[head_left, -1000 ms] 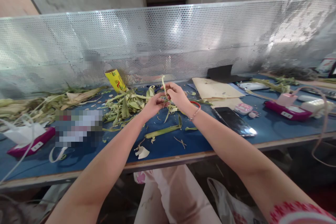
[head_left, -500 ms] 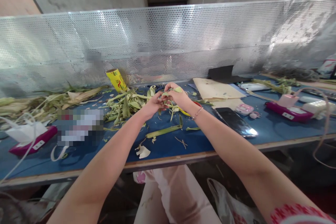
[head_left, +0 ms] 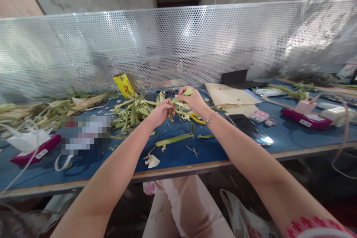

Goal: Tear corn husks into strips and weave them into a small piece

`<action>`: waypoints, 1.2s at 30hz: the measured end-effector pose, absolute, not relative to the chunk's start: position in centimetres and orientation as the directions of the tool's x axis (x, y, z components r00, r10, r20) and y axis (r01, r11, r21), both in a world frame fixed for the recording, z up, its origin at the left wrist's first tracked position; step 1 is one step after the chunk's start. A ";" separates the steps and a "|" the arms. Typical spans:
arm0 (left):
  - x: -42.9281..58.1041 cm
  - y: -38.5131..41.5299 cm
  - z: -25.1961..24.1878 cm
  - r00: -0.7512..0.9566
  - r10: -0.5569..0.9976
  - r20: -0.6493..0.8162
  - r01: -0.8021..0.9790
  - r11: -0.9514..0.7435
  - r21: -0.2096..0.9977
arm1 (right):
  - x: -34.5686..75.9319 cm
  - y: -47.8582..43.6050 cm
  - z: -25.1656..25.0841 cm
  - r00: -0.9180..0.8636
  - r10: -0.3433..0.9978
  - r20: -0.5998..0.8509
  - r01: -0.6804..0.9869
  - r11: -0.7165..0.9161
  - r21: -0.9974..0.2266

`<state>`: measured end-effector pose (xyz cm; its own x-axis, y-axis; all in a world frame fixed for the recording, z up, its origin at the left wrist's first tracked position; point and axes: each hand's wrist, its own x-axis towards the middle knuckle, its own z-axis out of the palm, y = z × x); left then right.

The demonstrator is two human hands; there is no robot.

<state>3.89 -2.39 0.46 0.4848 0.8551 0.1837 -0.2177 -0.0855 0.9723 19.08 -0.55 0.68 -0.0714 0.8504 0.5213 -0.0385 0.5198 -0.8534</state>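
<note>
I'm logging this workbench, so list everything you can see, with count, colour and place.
leaf strip: one, pale green, between both hands
leaf pile: one, green, table, left of the hands
stalk: one, green, table, nearer than the hands
packet: one, yellow, against the screen
phone: one, black, right of the hands
brown paper: tan, behind the phone
pink boxes: two, magenta, far left and far right
table: one, blue top
screen: one, silver, behind the table
left hand: gripping the strip
right hand: gripping the strip

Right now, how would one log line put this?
left hand: pinching leaf | right hand: pinching same leaf | table: husk pile, phone
</note>
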 end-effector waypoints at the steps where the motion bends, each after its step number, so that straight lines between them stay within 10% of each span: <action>1: 3.9 -2.4 0.5 0.464 0.861 0.210 -0.240 -0.106 0.965 | 19.1 -0.5 0.7 -0.067 0.861 0.505 -0.087 0.499 -0.862; 7: 4.0 -2.2 0.7 0.313 0.924 0.221 -0.301 -0.124 0.946 | 19.2 -0.6 0.7 -0.112 0.804 0.584 0.043 0.591 -0.805; 16: 3.6 -2.0 1.2 0.279 0.950 0.138 -0.372 -0.025 0.928 | 19.6 -0.8 0.5 -0.444 0.372 0.815 0.334 0.913 -0.235; 23: 3.8 -2.0 1.6 0.171 0.980 0.097 -0.414 -0.018 0.910 | 19.0 -2.1 0.5 -0.617 0.290 0.732 0.376 0.925 -0.050; 29: 4.5 -2.3 1.1 0.154 0.965 0.213 -0.335 -0.151 0.930 | 18.5 -2.5 0.4 -0.486 0.363 0.795 0.427 0.892 -0.147; 36: 4.3 -2.6 0.7 0.175 0.842 0.510 0.060 -0.527 0.848 | 17.9 -1.9 0.3 -0.171 0.647 0.743 0.359 0.743 -0.565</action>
